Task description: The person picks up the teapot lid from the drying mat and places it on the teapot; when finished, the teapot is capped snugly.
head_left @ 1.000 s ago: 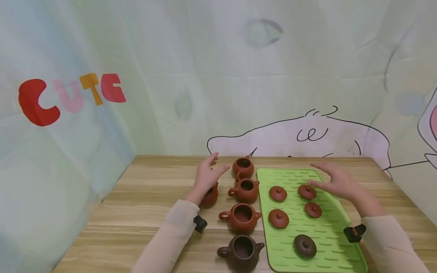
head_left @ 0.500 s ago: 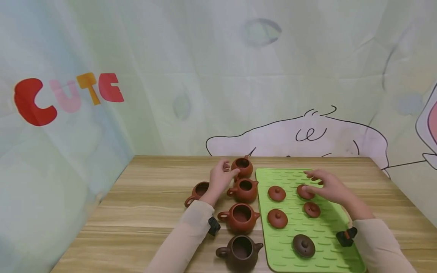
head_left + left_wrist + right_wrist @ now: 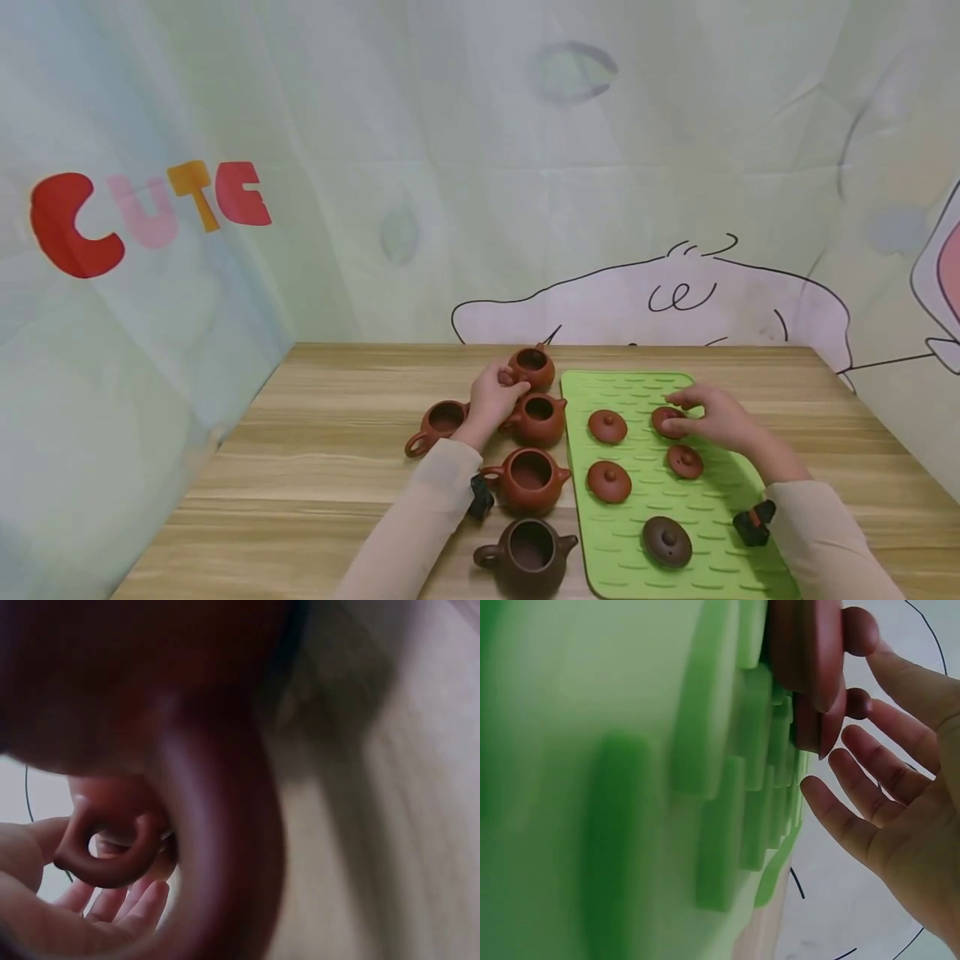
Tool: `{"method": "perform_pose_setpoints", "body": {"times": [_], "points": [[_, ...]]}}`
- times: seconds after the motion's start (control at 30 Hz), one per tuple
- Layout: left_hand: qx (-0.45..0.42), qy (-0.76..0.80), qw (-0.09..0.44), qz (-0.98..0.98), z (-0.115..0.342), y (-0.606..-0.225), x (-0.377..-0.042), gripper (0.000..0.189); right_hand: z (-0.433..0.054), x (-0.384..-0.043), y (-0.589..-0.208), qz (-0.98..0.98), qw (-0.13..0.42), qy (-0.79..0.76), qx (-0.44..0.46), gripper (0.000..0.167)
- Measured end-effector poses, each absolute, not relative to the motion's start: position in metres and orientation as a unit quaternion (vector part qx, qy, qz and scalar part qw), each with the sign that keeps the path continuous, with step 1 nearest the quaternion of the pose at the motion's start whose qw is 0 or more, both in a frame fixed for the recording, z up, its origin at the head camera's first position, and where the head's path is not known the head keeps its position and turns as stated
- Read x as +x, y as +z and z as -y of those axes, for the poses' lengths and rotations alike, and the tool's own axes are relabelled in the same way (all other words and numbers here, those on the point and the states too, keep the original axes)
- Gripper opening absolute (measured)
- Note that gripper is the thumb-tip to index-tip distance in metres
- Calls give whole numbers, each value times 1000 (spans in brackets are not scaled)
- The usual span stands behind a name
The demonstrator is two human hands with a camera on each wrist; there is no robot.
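In the head view my left hand is at the rear reddish-brown teapot, which has no lid on. The left wrist view shows that teapot's handle between the thumb and loosely bent fingers. A nearer teapot handle blocks much of this view. My right hand is over a red-brown teapot lid on the green mat. Its thumb is close to the lid's knob; the other fingers are spread, as the right wrist view shows with the hand beside two lids.
More open teapots stand left of the mat: two reddish ones, a dark brown one, and another farther left. Several other lids lie on the mat, including a dark lid. A printed curtain hangs behind the wooden table.
My left hand has moved right to the rear teapot, uncovering the leftmost teapot. My right hand has moved left and down to the lid. The teapots and lids stay in place.
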State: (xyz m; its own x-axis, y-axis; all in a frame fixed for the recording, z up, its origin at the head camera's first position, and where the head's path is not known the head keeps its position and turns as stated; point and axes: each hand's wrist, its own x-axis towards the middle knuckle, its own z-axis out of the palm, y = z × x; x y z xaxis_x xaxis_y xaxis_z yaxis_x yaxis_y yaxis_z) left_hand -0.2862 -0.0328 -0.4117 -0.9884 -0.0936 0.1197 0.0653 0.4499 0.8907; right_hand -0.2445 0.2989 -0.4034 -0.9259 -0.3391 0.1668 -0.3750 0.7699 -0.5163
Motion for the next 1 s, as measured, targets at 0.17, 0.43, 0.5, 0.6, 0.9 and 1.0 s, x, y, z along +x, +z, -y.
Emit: {"method": "perform_pose_setpoints", "body": {"times": [0.17, 0.43, 0.5, 0.6, 0.9, 1.0], "points": [[12, -519, 67, 852, 32, -416, -287, 23, -299, -246, -408, 940, 27, 283, 190, 36], [14, -522, 66, 850, 29, -421, -287, 16, -297, -248, -411, 944, 32, 268, 187, 26], [16, -523, 63, 850, 29, -421, -288, 14, -296, -248, -411, 945, 29, 267, 185, 25], [19, -527, 56, 848, 28, -421, -288, 12, -296, -248, -410, 946, 24, 267, 181, 23], [13, -532, 56, 845, 27, -421, -290, 11, -296, -249, -408, 948, 17, 266, 175, 19], [13, -533, 54, 844, 27, -422, -291, 11, -297, -249, -408, 948, 20, 262, 179, 18]]}}
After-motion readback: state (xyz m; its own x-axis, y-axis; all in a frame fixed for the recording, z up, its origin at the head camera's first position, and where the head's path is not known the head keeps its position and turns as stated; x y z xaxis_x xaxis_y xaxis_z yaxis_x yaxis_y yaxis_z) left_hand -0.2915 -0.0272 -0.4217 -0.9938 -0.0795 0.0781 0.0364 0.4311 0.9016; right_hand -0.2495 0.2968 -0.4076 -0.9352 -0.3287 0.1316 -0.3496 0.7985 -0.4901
